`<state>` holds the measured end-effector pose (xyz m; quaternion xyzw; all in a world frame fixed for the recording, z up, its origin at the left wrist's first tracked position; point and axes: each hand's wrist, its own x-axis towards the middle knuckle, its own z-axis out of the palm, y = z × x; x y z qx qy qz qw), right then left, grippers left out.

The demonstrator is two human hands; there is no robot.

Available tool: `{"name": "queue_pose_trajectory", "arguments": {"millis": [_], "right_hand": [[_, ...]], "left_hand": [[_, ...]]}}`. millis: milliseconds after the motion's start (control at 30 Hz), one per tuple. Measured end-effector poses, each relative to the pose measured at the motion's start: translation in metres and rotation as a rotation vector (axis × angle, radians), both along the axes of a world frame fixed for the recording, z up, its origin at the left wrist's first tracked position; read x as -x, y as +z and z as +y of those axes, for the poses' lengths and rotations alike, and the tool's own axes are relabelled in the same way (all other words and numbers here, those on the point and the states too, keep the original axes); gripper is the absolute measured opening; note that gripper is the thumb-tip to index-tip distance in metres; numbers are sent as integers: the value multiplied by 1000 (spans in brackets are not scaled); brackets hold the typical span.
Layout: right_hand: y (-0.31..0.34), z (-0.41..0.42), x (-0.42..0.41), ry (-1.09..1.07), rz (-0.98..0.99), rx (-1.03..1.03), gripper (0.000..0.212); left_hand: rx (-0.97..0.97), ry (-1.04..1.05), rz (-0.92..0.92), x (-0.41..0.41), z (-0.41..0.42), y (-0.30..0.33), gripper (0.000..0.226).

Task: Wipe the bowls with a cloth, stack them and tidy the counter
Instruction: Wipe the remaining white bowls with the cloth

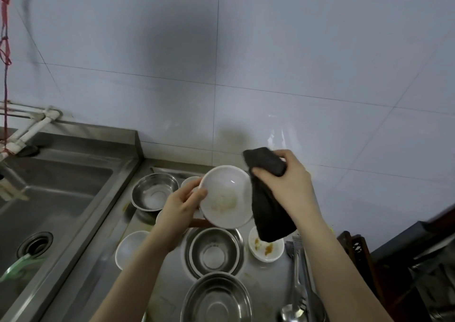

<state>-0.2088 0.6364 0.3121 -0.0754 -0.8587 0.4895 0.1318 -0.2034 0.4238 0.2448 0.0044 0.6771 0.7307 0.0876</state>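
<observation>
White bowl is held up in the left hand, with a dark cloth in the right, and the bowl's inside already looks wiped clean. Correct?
Not quite. The head view shows the white bowl in the left hand and the dark cloth gripped by the right hand, but the bowl's inside is not clean: yellowish residue smears its bottom.

A white bowl [225, 196] with yellowish smears inside is tilting above the counter [103, 260]; a dark cloth [267, 193] is hanging just beside its rim. Steel bowls [213, 250] and small white bowls [266, 248] are sitting on the counter below.
</observation>
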Motion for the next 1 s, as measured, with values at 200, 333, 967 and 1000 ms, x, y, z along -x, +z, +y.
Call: {"name": "queue_pose_trajectory", "arguments": {"millis": [200, 333, 967, 1000], "right_hand": [[-5, 2, -23, 134, -12, 101, 49], [-9, -15, -31, 136, 202, -398, 37], [-18, -52, -9, 121, 95, -461, 22], [-16, -52, -9, 231, 131, -368, 26]], "left_hand": [[-80, 188, 71, -4, 4, -10, 31], [-65, 159, 180, -7, 13, -4, 41], [40, 137, 280, -9, 14, 4, 41], [17, 131, 273, -9, 12, 6, 39]]}}
